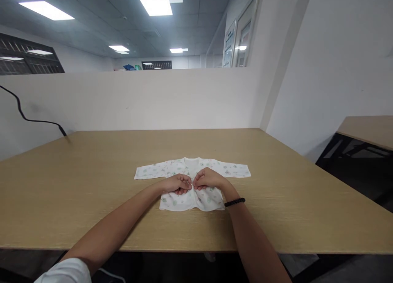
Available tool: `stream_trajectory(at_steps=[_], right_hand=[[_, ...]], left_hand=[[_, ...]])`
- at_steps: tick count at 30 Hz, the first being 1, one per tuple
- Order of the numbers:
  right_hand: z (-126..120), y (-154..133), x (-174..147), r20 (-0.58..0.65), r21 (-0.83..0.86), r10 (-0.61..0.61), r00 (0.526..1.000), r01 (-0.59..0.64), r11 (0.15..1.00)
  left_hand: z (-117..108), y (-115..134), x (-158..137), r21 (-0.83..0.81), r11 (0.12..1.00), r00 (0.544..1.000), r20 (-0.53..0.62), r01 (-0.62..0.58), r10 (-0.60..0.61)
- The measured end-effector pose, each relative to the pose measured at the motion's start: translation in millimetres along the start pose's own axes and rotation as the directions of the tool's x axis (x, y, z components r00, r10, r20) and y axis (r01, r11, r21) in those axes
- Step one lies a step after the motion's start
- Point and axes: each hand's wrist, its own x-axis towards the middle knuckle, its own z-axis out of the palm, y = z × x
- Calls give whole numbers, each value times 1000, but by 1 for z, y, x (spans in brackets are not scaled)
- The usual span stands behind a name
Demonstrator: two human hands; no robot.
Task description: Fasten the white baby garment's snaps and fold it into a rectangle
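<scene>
A small white baby shirt (187, 201) with a pale printed pattern lies flat on the wooden table (92, 184), sleeves spread to both sides. My left hand (178, 183) and my right hand (207, 179) meet over the shirt's front opening at its middle. Both hands have their fingers curled and pinch the two front edges of the shirt where they join. A black beaded bracelet (235, 202) circles my right wrist.
A white partition wall (138, 98) stands along the table's far edge. A black cable (27, 117) hangs down the partition at the left and ends near the table's back-left corner. Another desk (368, 129) stands at the right, across a dark gap.
</scene>
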Motion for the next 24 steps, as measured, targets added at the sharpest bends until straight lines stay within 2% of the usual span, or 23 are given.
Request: stream_trajectory(at_steps=[8, 14, 24], right_hand=[[2, -1, 1, -19, -63, -8, 1000, 7, 998], [3, 1, 1, -31, -58, -55, 998, 53, 997], [1, 4, 1, 63, 7, -45, 997, 45, 999]], left_hand=[[0, -3, 0, 15, 1000, 1000, -21, -13, 13], [0, -9, 2, 12, 1000, 996, -89, -17, 18], [2, -8, 3, -27, 999, 996, -89, 20, -23]])
